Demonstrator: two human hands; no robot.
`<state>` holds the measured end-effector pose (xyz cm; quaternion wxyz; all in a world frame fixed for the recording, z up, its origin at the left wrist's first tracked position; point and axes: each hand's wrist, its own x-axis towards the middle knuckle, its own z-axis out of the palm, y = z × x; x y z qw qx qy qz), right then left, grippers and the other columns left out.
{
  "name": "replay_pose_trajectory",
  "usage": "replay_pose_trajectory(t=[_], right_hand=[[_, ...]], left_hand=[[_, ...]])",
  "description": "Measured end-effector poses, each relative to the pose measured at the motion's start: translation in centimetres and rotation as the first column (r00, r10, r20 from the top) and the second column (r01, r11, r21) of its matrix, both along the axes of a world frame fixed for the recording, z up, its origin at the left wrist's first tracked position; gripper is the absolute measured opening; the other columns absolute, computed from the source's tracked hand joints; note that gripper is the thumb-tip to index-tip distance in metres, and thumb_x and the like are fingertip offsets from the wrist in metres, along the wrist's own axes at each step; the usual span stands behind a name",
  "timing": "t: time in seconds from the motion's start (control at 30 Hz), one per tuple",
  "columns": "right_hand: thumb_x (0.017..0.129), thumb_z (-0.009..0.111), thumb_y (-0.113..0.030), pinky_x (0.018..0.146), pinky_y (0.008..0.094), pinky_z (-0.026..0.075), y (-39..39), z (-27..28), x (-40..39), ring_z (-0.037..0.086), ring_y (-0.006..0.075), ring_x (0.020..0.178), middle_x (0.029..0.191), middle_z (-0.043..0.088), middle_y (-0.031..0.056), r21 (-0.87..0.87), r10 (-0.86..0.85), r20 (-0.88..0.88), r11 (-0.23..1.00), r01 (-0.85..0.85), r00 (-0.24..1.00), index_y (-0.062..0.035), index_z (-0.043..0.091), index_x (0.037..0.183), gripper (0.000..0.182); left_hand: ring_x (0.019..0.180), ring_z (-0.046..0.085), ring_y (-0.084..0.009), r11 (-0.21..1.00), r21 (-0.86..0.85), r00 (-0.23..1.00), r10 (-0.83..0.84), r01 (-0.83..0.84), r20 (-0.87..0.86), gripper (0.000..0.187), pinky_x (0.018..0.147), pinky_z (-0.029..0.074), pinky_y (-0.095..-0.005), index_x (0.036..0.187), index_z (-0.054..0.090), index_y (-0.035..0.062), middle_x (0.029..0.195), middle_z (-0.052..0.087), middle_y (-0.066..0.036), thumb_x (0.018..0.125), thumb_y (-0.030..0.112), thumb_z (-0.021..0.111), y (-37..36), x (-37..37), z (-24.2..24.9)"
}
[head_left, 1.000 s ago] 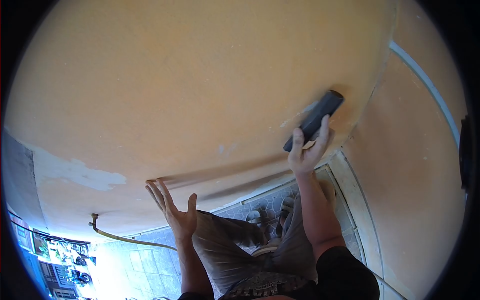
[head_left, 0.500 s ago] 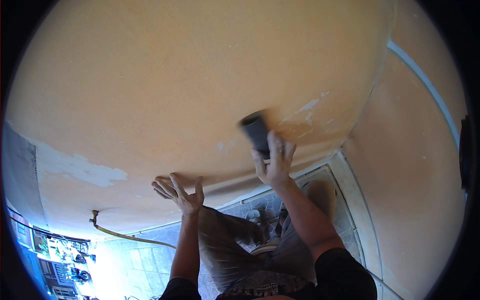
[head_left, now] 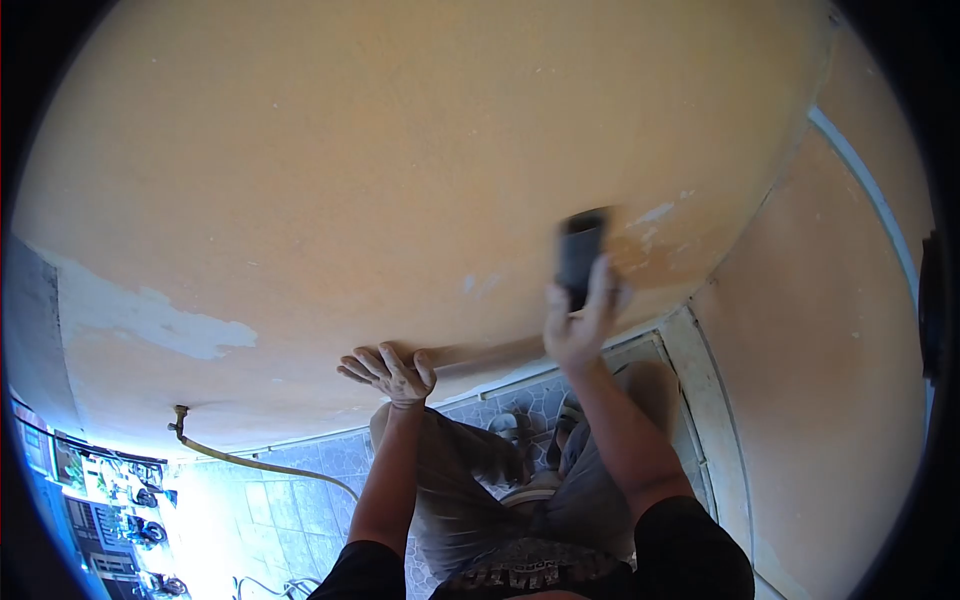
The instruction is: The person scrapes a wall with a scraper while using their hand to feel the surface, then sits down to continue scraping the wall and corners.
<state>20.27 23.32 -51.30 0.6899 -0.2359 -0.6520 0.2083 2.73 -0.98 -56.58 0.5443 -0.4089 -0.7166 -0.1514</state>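
My right hand (head_left: 580,320) grips a dark folded piece of sandpaper (head_left: 582,255), bent into a loop with a hollow end, against the orange-painted wall (head_left: 400,180). Hand and sandpaper are somewhat blurred. Just right of them are pale patches of bare wall (head_left: 655,213). Lower on the same wall, my left hand (head_left: 398,375) rests with its fingers spread, holding nothing.
On the left, a brass tap (head_left: 180,412) with a yellowish hose (head_left: 250,462) sticks out of the wall near a large pale patch (head_left: 150,318). A second wall (head_left: 790,300) meets it at the right. Tiled floor (head_left: 290,510) lies below, with parked motorbikes (head_left: 150,530) beyond.
My right hand has moved to the right across the wall with the sandpaper. My left hand has shifted slightly right, still spread on the wall.
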Motion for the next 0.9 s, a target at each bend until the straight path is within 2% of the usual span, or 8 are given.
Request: replay_pose_trajectory(t=[0.1,0.23,0.37,0.5,0.57,0.67,0.83,0.9], right_hand=[[0.099,0.067,-0.026,0.09,0.044,0.046,-0.7,-0.4,-0.1,0.049,0.0324,0.109,0.122,0.049,0.0238,0.198,-0.022,0.227,0.98,-0.024,0.974,0.0087,0.04,0.152,0.069],[0.105,0.06,-0.033,0.086,0.0394,0.049,5.6,1.9,1.5,0.053,0.0276,0.101,0.121,0.05,0.02,-0.32,-0.254,-0.016,0.918,0.236,0.967,0.005,0.038,0.154,0.066],[0.106,0.056,-0.032,0.088,0.0376,0.048,4.6,1.8,1.6,0.054,0.0242,0.102,0.123,0.048,0.0184,-0.578,-0.195,-0.109,0.81,0.098,0.975,0.0037,0.035,0.155,0.064],[0.096,0.072,-0.035,0.086,0.0453,0.044,-3.0,-2.4,-2.1,0.05,0.0274,0.099,0.114,0.049,0.0158,-0.029,0.101,-0.056,0.994,-0.103,0.993,-0.0052,0.05,0.142,0.06],[0.089,0.079,-0.032,0.087,0.0499,0.042,-5.6,-3.7,-1.8,0.048,0.0308,0.101,0.114,0.049,0.0158,0.077,0.192,0.31,0.971,-0.226,0.931,-0.0065,0.058,0.136,0.057],[0.091,0.075,-0.033,0.093,0.0522,0.041,-3.4,-3.5,-1.8,0.05,0.0344,0.107,0.12,0.048,0.0208,0.376,0.066,0.324,0.906,-0.192,0.944,0.0031,0.048,0.141,0.067],[0.105,0.057,-0.03,0.082,0.0347,0.049,2.4,4.0,0.6,0.054,0.0215,0.097,0.115,0.051,0.0133,-0.362,-0.029,-0.166,0.932,-0.033,0.986,0.0025,0.04,0.146,0.055],[0.106,0.057,-0.029,0.08,0.033,0.049,1.6,2.4,-0.1,0.055,0.0203,0.095,0.116,0.051,0.0141,-0.331,-0.06,-0.117,0.943,0.019,0.991,0.0028,0.039,0.146,0.055]], left_hand=[[0.154,-0.004,-0.0547,1.0,-0.003,0.999,-0.006,0.006,0.035,0.077,0.119,-0.001,-0.072,0.163,0.021,0.0044,0.169,0.005,-0.029,0.102,0.044,0.046,-0.7,-0.1,-0.7],[0.154,-0.005,-0.0545,0.998,-0.065,0.998,-0.013,0.016,0.054,0.081,0.118,-0.003,-0.0734,0.164,0.023,0.0121,0.17,0.004,-0.027,0.098,0.048,0.053,-2.1,-0.6,-2.7],[0.154,-0.005,-0.0541,0.999,-0.036,0.998,-0.033,0.035,0.056,0.08,0.117,-0.004,-0.0734,0.164,0.024,0.012,0.17,0.005,-0.027,0.098,0.047,0.053,-1.6,-0.5,-2.9],[0.154,-0.004,-0.0542,0.998,-0.046,0.998,-0.048,0.049,0.033,0.078,0.117,-0.003,-0.0732,0.164,0.022,0.0076,0.17,0.004,-0.027,0.1,0.045,0.049,-1.2,-0.3,-2.1],[0.154,-0.005,-0.0541,0.998,-0.05,0.999,-0.043,0.045,0.034,0.078,0.117,-0.003,-0.0731,0.164,0.022,0.0076,0.17,0.004,-0.027,0.1,0.045,0.05,-1.4,-0.2,-2.1],[0.154,-0.006,-0.0538,0.997,-0.07,0.998,-0.036,0.039,0.045,0.081,0.117,-0.003,-0.0735,0.164,0.021,0.0083,0.17,0.002,-0.027,0.099,0.045,0.052,-1.8,-0.2,-2.2],[0.154,-0.007,-0.0531,0.998,-0.053,0.995,-0.038,0.043,0.089,0.084,0.116,-0.006,-0.075,0.164,0.023,0.0159,0.17,0.004,-0.025,0.094,0.048,0.056,-2.0,-0.5,-3.3],[0.155,-0.007,-0.052,0.998,0.0,0.992,-0.059,0.059,0.107,0.084,0.116,-0.007,-0.0758,0.165,0.024,0.0225,0.171,0.007,-0.021,0.092,0.051,0.056,-1.7,-0.5,-4.1]])
